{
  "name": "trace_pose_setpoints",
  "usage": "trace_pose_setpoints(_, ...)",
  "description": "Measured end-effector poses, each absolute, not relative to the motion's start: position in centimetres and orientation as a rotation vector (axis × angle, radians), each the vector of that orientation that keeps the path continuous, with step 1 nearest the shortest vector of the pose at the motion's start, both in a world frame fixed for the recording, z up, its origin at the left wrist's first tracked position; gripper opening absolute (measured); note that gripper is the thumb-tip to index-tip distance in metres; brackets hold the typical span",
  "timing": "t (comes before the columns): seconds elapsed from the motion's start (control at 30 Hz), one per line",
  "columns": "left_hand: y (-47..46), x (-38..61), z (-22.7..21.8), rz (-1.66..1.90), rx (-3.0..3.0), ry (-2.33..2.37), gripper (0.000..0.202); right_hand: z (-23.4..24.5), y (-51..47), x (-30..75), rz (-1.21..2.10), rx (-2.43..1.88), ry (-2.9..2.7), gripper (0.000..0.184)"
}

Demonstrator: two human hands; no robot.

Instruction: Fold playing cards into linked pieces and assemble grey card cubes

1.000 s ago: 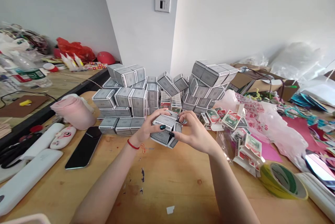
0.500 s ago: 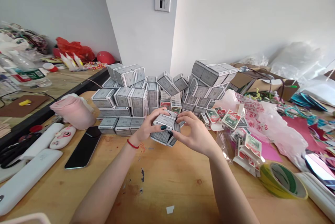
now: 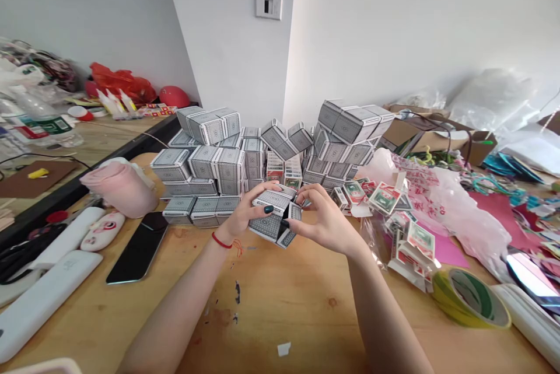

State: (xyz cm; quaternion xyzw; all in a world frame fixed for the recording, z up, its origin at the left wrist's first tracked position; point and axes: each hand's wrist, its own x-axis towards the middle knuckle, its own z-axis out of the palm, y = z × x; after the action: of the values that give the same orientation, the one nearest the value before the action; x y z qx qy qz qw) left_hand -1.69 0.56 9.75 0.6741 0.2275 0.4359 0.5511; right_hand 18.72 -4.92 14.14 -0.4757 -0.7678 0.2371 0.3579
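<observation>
Between my hands is a block of grey-patterned boxes folded from playing cards (image 3: 265, 226), held just above or on the table; I cannot tell which. My left hand (image 3: 249, 210) grips its left side, thumb on the front and fingers over the top. On the right, my right hand (image 3: 321, 219) pinches a narrower card piece (image 3: 289, 234) by thumb and fingertips. A dark gap shows between that piece and the rest of the block. Behind my hands stand stacks of similar playing-card boxes (image 3: 217, 163), with more stacked boxes (image 3: 352, 123) to the right.
At left lie a black phone (image 3: 139, 248), a pink roll (image 3: 120, 187) and a white long device (image 3: 52, 304). To the right are opened card packs (image 3: 415, 248), a yellow-green tape roll (image 3: 470, 298) and a plastic bag (image 3: 455, 205). A paper scrap (image 3: 284, 349) lies in front.
The right-hand card piece has tilted away from the block, and the dark gap between them has widened. My left hand stays on the block. The view has shifted slightly.
</observation>
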Motion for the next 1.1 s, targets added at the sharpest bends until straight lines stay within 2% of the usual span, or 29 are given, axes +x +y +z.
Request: trace_pose_setpoints(1.1,0.30,-1.52,10.03,1.004,1.646,0.557,0.048,13.91,-4.47,18.85,0.618,-1.245,-1.942,0.032)
